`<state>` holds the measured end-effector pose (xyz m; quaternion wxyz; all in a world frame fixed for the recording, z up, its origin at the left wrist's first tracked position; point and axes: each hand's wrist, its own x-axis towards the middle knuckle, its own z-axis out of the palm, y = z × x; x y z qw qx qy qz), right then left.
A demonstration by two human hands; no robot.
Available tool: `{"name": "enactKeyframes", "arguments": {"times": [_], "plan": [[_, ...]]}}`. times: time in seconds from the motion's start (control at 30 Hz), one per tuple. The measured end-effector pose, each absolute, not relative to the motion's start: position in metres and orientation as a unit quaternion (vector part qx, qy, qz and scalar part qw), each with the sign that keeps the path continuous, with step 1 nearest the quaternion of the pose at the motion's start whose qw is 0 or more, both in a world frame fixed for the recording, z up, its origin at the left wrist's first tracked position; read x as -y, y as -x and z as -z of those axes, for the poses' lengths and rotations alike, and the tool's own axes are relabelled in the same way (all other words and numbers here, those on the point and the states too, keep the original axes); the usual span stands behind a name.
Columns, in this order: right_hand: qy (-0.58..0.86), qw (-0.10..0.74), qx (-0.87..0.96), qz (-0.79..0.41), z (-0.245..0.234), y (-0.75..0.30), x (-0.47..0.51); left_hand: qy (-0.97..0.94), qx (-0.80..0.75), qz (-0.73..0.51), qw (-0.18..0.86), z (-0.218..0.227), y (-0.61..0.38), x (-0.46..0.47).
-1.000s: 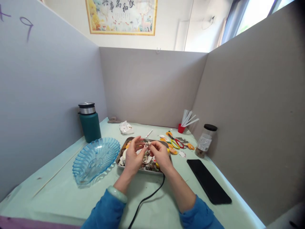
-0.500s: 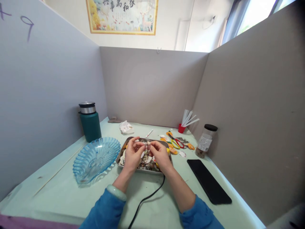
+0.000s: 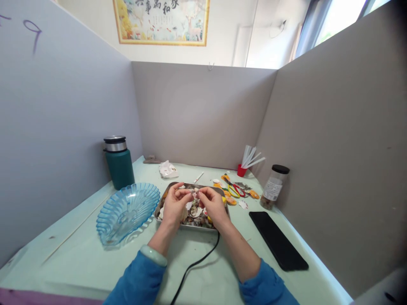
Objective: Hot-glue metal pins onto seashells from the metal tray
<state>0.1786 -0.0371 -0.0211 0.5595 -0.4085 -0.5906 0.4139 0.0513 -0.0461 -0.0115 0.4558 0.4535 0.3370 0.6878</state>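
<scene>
My left hand (image 3: 175,206) and my right hand (image 3: 213,206) meet over a metal tray (image 3: 199,228), thumbs and forefingers pinched close together. Something small and pale sits at the fingertips, too small to name. Below them the tray holds a mixed heap of scraps (image 3: 194,212): pale curved shell-like pieces, dark bits and a few yellow ones. Parts of the heap are hidden behind my hands.
Left stand a blue fluted plate (image 3: 125,218) and a green bottle (image 3: 119,167). Scissors (image 3: 234,188) lie among orange peel (image 3: 231,201) at the right, near a lidded jar (image 3: 271,189) and a black flat slab (image 3: 278,241). A black cable (image 3: 200,260) runs in front.
Both hands stay over the tray with fingertips close together. The fingers have shifted slightly around the small pale thing, and the whole view has moved a little.
</scene>
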Motion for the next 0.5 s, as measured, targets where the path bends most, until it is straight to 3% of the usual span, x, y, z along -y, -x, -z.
{"name": "enactKeyframes", "arguments": {"times": [0.5], "plan": [[0.415,0.548,0.581,-0.435,0.017,-0.177,0.039,-0.565,-0.404,-0.675,0.250,0.024,-0.054,0.042]]}}
